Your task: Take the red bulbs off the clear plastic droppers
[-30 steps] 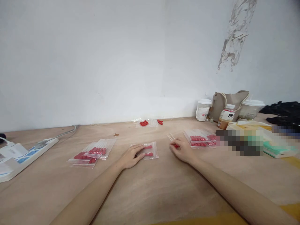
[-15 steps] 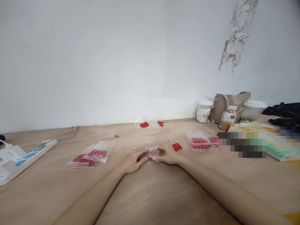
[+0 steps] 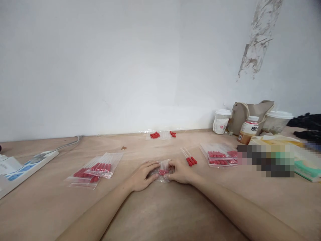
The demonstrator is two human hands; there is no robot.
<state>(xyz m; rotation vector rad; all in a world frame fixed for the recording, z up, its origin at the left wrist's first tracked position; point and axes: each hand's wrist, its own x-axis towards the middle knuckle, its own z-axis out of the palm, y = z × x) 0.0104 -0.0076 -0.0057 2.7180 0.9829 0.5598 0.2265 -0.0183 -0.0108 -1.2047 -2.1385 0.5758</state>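
Observation:
Between my two hands, low over the table, is a clear plastic bag (image 3: 164, 165) with red-tipped sticks inside. My left hand (image 3: 143, 177) has its fingers closed on the bag's left side, and part of the contents is hidden under them. The right side of the bag is pinched by my right hand (image 3: 181, 172). Just beyond that hand lie several loose red-tipped sticks (image 3: 190, 159) with thin white shafts. To the left, filled zip bags (image 3: 105, 167) overlap in a pile, and more filled zip bags (image 3: 217, 158) lie to the right.
By the wall lies a clear bag (image 3: 163, 135) with red tips. A power strip (image 3: 30, 167) is at left. On the right stand a lidded cup (image 3: 222, 121), a bottle (image 3: 248, 130), a grey bag (image 3: 237, 117) and a bigger cup (image 3: 277, 122). A green-edged packet (image 3: 307, 170) lies nearer.
The view has shifted slightly. Both hands still hold the bag, and the right fingers have come a little closer to the left ones, bunching the plastic.

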